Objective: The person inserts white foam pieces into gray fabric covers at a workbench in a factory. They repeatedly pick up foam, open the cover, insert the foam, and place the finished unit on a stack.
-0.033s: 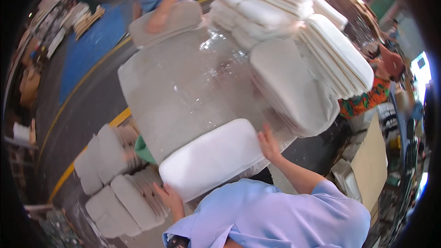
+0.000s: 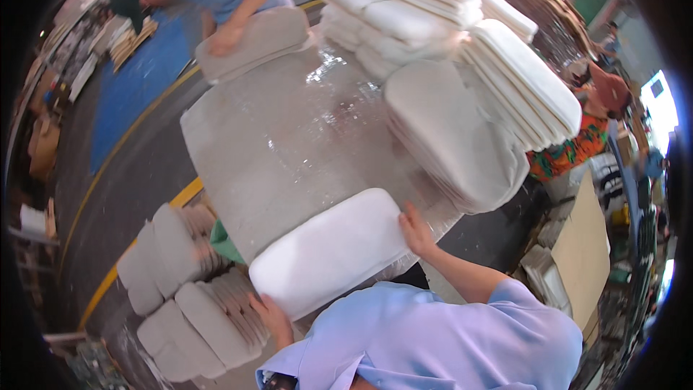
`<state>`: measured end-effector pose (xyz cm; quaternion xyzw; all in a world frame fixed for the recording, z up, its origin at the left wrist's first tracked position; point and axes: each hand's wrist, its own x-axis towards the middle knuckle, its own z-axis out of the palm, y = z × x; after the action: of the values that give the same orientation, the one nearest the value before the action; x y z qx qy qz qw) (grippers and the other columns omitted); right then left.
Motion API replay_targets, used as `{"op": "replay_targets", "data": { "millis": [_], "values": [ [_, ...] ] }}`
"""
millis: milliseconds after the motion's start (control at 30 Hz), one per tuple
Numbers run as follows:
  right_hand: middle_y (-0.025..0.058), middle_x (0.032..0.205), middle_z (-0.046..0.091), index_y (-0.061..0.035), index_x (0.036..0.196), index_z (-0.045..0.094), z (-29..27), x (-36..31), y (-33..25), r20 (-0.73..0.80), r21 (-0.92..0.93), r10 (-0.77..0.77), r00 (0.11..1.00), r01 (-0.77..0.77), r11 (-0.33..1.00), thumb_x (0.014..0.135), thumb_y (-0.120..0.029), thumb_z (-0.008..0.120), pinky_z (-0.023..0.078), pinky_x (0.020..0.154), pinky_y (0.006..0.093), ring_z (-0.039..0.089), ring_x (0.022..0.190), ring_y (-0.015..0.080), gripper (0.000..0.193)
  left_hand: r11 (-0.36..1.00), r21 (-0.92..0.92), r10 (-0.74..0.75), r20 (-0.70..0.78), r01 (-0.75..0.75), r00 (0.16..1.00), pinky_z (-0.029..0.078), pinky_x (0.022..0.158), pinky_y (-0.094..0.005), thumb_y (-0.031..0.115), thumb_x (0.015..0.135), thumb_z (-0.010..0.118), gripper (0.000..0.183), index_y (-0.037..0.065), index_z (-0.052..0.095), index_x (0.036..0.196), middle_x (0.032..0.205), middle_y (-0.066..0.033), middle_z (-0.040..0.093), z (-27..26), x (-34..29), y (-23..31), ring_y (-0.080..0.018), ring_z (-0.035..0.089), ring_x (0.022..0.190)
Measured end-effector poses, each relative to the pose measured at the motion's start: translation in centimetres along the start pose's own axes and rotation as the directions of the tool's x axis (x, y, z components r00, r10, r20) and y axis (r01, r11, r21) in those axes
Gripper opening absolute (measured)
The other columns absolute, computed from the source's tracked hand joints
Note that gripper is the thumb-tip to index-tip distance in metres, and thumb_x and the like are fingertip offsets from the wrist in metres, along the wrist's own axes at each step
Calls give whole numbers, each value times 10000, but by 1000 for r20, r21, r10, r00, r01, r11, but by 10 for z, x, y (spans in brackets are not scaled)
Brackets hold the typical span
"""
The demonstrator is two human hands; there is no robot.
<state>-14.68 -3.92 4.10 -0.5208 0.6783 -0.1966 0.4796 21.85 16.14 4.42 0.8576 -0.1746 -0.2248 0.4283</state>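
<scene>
A white cushion pad (image 2: 332, 253), oblong with rounded corners, lies along the near edge of the plastic-covered table (image 2: 245, 166). At its left end is my left hand (image 2: 273, 319), fingers stretched along the pad's edge. My right hand (image 2: 419, 233) rests against the opposite end, its fingers extended and apart. Both hands touch the pad from the sides; neither is wrapped round it. Right of the pad stands a pile of grey-white cushion pads (image 2: 458, 133) in a clear plastic wrap.
White folded pads (image 2: 404, 18) are stacked at the far right, with another white stack (image 2: 523, 83) beside them. Across the table, a co-worker's hand (image 2: 225, 37) presses on grey pads (image 2: 263, 40). Grey pad stacks (image 2: 198, 321) stand low at the left. Cardboard sheets (image 2: 583, 253) lean at the right.
My right hand's fingers have come closer to the pad's right end. The co-worker's hand has shifted left on the grey pads. The whole view has shifted slightly.
</scene>
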Motion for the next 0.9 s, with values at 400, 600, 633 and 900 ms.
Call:
{"op": "replay_targets", "data": {
  "millis": [400,600,633,900],
  "values": [
    [105,1256,671,-28,1445,562,-23,48,-20,157,303,91,983,-136,943,1114,-568,438,524,862,359,595,1058,170,645,794,-346,-429,264,500,864,452,1100,-379,567,1125,405,739,-69,516,1483,1453,-157,596,-31,47,11,-278,579,1299],
    [121,1273,689,-9,1472,576,-6,39,-20,98,-4,50,994,-50,999,1109,-593,421,492,972,381,623,1101,240,705,850,-333,-337,253,409,907,560,827,-355,557,1120,432,644,-6,600,1384,1137,-117,708,-14,57,-2,-225,685,971],
    [120,1260,693,-11,1464,582,-6,48,-30,146,71,55,988,-66,995,1109,-594,420,499,955,384,630,1076,243,702,866,-321,-329,212,383,920,562,798,-355,552,1122,432,631,-3,608,1364,1098,-105,710,-24,62,-2,-219,684,924],
    [130,1108,722,2,1255,716,-3,88,-53,163,178,19,986,-48,983,1102,-572,465,517,901,365,654,1007,216,644,782,-510,-150,404,358,902,547,885,-354,460,1134,489,533,-35,678,1198,1130,-97,713,11,81,25,-195,671,989]
  ]
}}
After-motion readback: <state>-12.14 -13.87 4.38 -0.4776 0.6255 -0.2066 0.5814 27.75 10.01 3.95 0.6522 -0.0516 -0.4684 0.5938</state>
